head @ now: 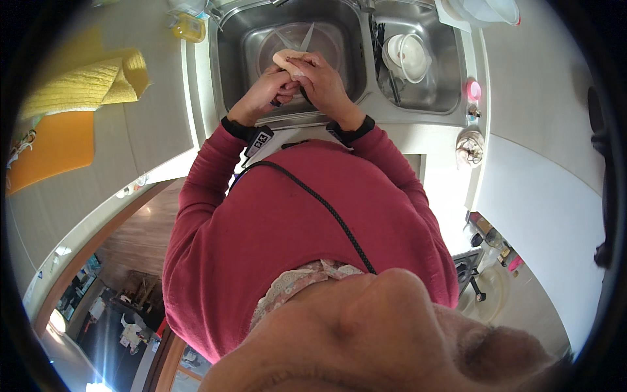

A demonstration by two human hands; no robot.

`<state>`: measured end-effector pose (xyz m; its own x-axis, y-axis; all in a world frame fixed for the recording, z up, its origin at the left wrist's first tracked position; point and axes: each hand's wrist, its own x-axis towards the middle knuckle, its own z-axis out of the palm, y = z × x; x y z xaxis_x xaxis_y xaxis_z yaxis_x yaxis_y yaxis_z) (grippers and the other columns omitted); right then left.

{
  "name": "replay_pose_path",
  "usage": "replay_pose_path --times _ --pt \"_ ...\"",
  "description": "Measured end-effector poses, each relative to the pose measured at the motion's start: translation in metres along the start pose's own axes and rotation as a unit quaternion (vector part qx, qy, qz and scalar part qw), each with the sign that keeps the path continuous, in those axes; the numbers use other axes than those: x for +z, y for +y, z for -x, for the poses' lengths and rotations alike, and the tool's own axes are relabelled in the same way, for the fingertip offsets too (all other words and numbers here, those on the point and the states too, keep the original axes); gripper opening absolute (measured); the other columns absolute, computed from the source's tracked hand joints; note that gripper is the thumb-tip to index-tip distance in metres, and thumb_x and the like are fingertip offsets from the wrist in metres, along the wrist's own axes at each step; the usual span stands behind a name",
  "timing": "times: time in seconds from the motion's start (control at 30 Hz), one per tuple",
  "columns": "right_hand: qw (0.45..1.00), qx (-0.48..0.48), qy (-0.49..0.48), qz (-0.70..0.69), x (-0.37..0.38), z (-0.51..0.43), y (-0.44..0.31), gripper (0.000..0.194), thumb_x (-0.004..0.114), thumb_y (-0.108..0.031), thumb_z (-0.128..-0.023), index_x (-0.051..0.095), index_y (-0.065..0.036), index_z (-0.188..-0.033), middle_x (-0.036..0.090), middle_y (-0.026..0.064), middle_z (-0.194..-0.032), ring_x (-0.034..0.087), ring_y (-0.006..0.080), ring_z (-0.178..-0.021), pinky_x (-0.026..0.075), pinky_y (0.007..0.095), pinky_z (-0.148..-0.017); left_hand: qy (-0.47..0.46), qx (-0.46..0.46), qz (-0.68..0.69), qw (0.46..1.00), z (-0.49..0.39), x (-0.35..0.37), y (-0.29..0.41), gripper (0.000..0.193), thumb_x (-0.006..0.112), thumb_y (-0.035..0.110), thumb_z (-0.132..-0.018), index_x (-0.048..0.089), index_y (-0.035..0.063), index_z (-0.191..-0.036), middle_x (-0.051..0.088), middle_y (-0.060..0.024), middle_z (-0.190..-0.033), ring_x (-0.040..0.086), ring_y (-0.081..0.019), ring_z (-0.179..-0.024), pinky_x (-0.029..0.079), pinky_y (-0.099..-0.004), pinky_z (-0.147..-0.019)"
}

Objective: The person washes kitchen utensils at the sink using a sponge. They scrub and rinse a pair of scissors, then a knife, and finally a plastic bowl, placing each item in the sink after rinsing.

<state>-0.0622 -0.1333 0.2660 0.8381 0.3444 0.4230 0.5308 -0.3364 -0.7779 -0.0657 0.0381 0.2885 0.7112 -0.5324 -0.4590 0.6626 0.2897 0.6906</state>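
Note:
Over the left basin of a steel sink, both my hands meet around a pair of scissors and a pale, soft-looking pad. The scissor blades stand apart and point away from me; the pivot is hidden. Dark handle parts show by my left hand, whose fingers are curled around them. My right hand presses the pale pad from the right, its fingertips on top. Below the blades, a round translucent bowl or basin lies in the sink. How the fingers sit under the pad is hidden.
White bowls and dark utensils lie in the right basin. A yellow bottle and yellow cloth are on the left. A pink round item and a tied bag stand right of the sink.

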Motion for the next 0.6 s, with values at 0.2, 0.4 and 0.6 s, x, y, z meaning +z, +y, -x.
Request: replay_pose_path --times 0.2,0.4,0.6 --pt "0.997 -0.021 -0.042 0.054 -0.015 0.0 0.007 0.029 0.061 -0.009 -0.082 0.065 -0.008 -0.111 0.064 0.0093 -0.103 0.062 0.0299 -0.093 0.051 0.0381 -0.079 0.002 0.009 0.026 1.0 0.003 -0.004 -0.007 0.013 0.045 0.008 -0.091 0.047 0.0077 -0.078 0.038 0.0042 -0.063 0.03 -0.0034 -0.05 0.022 -0.0204 -0.043" --pt "0.996 -0.045 -0.075 0.0 -0.019 0.006 0.022 0.025 0.065 -0.008 -0.079 0.066 -0.008 -0.104 0.065 0.0094 -0.102 0.063 0.0306 -0.09 0.051 0.0392 -0.076 0.038 0.02 -0.019 0.999 0.01 0.003 -0.011 0.015 0.044 0.008 -0.093 0.056 0.003 -0.101 0.055 -0.0039 -0.072 0.039 -0.0062 -0.052 0.034 -0.0212 -0.045" --pt "0.992 -0.003 -0.086 0.093 -0.026 0.021 0.042 0.017 0.062 -0.006 -0.082 0.065 -0.006 -0.099 0.063 0.0103 -0.096 0.063 0.0294 -0.085 0.051 0.0361 -0.072 0.055 0.046 -0.094 0.993 0.014 0.001 0.008 0.012 0.043 0.012 -0.099 0.051 0.0046 -0.103 0.06 -0.0076 -0.077 0.043 -0.0076 -0.051 0.038 -0.0226 -0.045"
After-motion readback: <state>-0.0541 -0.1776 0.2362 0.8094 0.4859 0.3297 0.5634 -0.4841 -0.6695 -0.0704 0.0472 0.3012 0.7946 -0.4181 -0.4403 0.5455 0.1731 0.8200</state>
